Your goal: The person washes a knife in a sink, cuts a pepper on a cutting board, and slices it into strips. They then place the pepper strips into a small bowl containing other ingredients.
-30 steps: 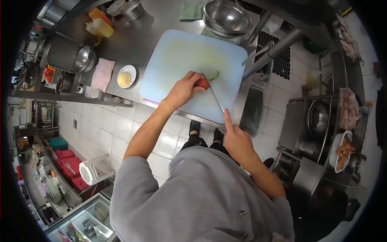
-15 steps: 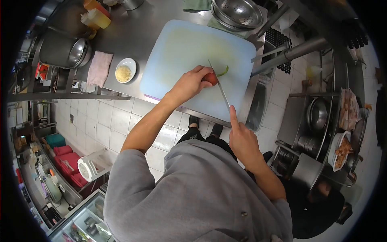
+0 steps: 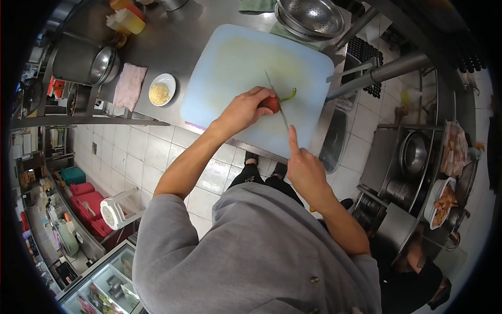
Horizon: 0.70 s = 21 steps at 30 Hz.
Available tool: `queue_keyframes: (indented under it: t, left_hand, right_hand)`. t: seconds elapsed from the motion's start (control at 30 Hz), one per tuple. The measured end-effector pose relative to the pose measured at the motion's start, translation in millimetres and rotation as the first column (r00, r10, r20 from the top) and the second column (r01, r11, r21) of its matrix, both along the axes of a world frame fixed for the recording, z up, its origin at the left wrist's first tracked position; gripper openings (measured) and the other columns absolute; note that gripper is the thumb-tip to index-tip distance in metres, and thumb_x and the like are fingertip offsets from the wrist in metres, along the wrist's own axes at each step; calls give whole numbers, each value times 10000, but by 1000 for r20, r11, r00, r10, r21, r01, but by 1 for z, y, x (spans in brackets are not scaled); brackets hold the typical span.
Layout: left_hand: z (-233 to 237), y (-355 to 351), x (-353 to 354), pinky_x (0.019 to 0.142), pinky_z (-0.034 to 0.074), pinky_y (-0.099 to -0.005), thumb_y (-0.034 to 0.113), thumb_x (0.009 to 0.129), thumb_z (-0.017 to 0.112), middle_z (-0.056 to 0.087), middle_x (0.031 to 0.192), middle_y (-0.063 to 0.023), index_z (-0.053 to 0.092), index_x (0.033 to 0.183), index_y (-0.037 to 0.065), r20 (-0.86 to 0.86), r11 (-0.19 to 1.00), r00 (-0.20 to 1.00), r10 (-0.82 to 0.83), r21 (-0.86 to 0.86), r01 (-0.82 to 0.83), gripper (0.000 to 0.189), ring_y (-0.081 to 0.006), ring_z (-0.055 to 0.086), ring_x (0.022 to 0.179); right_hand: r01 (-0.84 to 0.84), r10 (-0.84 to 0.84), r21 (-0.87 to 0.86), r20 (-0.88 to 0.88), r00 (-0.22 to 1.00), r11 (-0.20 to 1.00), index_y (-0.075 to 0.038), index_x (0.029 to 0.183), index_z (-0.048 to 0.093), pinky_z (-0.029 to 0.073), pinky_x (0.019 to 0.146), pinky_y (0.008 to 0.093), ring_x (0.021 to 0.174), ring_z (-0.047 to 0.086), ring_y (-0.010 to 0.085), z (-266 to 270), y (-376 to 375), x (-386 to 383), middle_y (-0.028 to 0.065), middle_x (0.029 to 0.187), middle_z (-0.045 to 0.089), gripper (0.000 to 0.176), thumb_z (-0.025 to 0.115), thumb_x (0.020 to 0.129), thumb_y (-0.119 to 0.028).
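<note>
A red pepper [image 3: 270,103] with a curved green stem [image 3: 289,96] lies on the pale blue cutting board [image 3: 219,57]. My left hand [image 3: 243,109] is closed around the pepper from its left side, fingers bent over it and thumb below. The handle of a knife [image 3: 284,118] is in my right hand [image 3: 307,170], with the index finger stretched along its back. The thin blade points away from me and meets the pepper at the stem end. How deep it sits cannot be seen.
Left of the board are a small white bowl [image 3: 168,80] of chopped yellowish bits, a pink cloth [image 3: 130,87] and squeeze bottles [image 3: 130,20]. A metal colander [image 3: 311,15] stands behind. A steel pipe [image 3: 392,70] crosses at right. Another person [image 3: 413,282] in dark clothing is low at right.
My right hand and the knife have moved forward and slightly left, so the tip reaches farther over the board. My left hand still holds the pepper in nearly the same place.
</note>
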<state>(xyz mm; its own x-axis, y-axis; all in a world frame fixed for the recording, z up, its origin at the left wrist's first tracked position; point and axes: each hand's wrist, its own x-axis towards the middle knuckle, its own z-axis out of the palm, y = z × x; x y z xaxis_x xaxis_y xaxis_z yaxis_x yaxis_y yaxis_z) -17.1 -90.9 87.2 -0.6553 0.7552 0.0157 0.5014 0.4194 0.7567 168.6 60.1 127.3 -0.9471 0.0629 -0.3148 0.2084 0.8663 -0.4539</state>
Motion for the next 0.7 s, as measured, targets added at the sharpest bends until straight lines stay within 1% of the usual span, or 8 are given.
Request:
queue_keyframes:
  t: [0.1, 0.3, 0.4, 0.5, 0.53, 0.6, 0.67, 0.7]
  left_hand:
    - [0, 1, -1, 891, 542, -413, 166, 865, 729, 646, 1183, -131, 603, 1206, 74, 21, 1000, 1000, -5, 17, 5, 375, -353, 658, 1023]
    - [0, 2, -10, 890, 540, -411, 175, 868, 734, 659, 1151, -143, 604, 1206, 73, 57, 1000, 998, -7, -6, 7, 377, -358, 658, 1019]
    - [-1, 3, -9, 887, 539, -413, 176, 864, 741, 663, 1140, -146, 605, 1207, 74, 87, 1000, 996, -27, -6, 27, 383, -363, 657, 1014]
    - [3, 2, -11, 880, 538, -414, 168, 853, 752, 663, 1139, -149, 609, 1205, 75, 119, 999, 993, -22, -31, 25, 390, -369, 655, 1009]
    - [5, 4, -12, 878, 538, -414, 165, 849, 755, 662, 1140, -150, 611, 1203, 76, 127, 999, 992, -17, -43, 23, 393, -370, 655, 1007]
    - [1, 1, -4, 867, 547, -403, 145, 847, 762, 660, 1149, -149, 601, 1213, 62, 82, 999, 996, -40, -3, 41, 409, -346, 666, 1004]
    - [-1, -1, -6, 857, 556, -392, 125, 844, 769, 658, 1158, -148, 591, 1223, 48, 17, 998, 998, -57, 38, 57, 426, -321, 678, 1001]
    - [0, 1, -9, 867, 557, -393, 126, 847, 767, 653, 1169, -149, 589, 1223, 48, 20, 998, 998, -52, 22, 52, 423, -320, 677, 1008]
  right_hand:
    - [-12, 13, -9, 88, 996, 1000, 1, 1569, 174, 554, 643, 514, 678, 682, 415, -1, 1, -8, 245, 811, 656, 824, 584, 855, -46]
    - [-5, 12, -71, 98, 995, 997, 13, 1568, 161, 554, 696, 528, 728, 689, 447, -1, 1, -22, 277, 809, 656, 870, 643, 851, -85]
    - [-3, 14, -75, 137, 991, 997, 2, 1572, 168, 556, 728, 521, 761, 693, 453, 9, 8, -24, 288, 820, 660, 886, 661, 839, -74]
    - [-2, 15, -82, 161, 987, 997, -19, 1578, 176, 558, 748, 520, 782, 694, 455, 9, 6, -32, 297, 834, 663, 842, 614, 860, -64]
    - [1, 7, -76, 107, 994, 997, -23, 1578, 179, 557, 750, 524, 780, 694, 457, -3, 5, -37, 300, 837, 663, 822, 592, 867, -62]
    - [13, -13, -68, -7, 1000, 998, -31, 1578, 184, 555, 755, 533, 776, 692, 460, -44, -1, -49, 304, 842, 664, 784, 547, 883, -58]
    - [41, -44, -52, -46, 998, 998, -36, 1579, 178, 553, 748, 539, 773, 689, 462, -56, -5, -56, 300, 847, 665, 772, 517, 885, -53]
    - [51, -53, -42, -50, 997, 998, -38, 1579, 176, 552, 744, 542, 771, 687, 464, -58, -7, -51, 298, 850, 666, 767, 503, 886, -50]
